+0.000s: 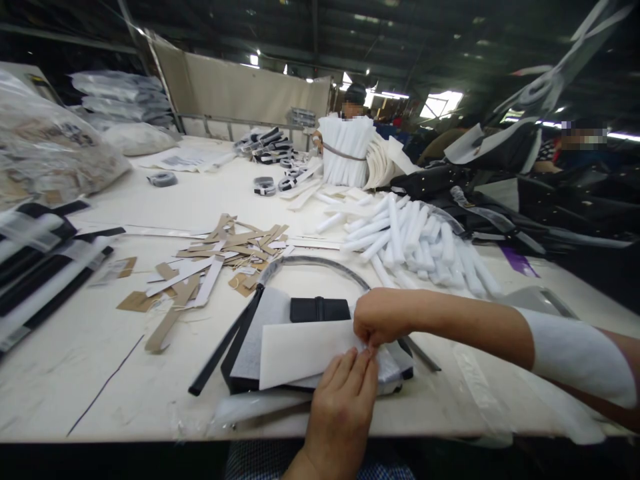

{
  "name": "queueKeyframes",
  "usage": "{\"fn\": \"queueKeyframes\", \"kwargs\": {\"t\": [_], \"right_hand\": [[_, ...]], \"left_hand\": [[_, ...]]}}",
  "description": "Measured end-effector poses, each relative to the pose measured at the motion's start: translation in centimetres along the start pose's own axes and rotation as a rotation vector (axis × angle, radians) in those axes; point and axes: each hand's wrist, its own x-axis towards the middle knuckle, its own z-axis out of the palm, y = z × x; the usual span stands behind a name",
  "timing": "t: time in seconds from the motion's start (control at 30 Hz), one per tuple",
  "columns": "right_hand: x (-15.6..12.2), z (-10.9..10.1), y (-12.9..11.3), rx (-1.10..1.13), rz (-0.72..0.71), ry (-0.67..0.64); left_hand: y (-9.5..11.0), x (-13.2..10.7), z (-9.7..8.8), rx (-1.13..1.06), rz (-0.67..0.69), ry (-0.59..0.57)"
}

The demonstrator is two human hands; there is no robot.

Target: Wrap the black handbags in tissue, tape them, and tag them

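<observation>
A black handbag lies on the table in front of me, with a pale grey sheet over its face. A black strap tab shows near the bag's top, and a wrapped handle arches behind it. Across the bag lies a white foam sheet. My right hand is closed in a pinch at the sheet's right end. Coming up from below, my left hand grips the same end, its fingertips touching the right hand's; its thumb is hidden. Clear plastic wrap covers the bag's lower right part.
Cardboard strips lie scattered beyond the bag. White foam tubes are heaped behind my right arm, near a bundle of foam tubes. Black bag pieces pile up at right; wrapped black parts lie at left. A person is at the back.
</observation>
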Motion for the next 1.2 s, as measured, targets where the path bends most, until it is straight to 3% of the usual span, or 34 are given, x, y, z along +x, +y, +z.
{"fn": "queueKeyframes", "kwargs": {"t": [0.13,0.37,0.73,0.87,1.07,1.2], "right_hand": [[0.3,-0.5,-0.8,-0.075,0.032,-0.036],[0.2,-1.6,-1.9,-0.171,0.032,-0.091],[1.3,-3.2,-1.5,-0.152,0.092,-0.204],[1.5,-3.0,-1.4,-0.161,0.079,-0.141],[2.3,-2.3,0.8,-0.26,0.116,-0.026],[3.4,-1.4,4.1,-0.002,0.193,0.022]], "left_hand": [[0.0,-0.1,-0.1,0.007,-0.028,-0.01],[-0.3,-0.1,-0.2,-0.034,0.036,0.033],[0.1,0.3,0.1,-0.071,-0.014,0.089],[0.1,0.2,0.1,-0.073,-0.023,0.103],[0.3,0.3,0.2,-0.067,-0.028,0.134],[0.2,0.4,0.3,-0.044,-0.019,0.158]]}}
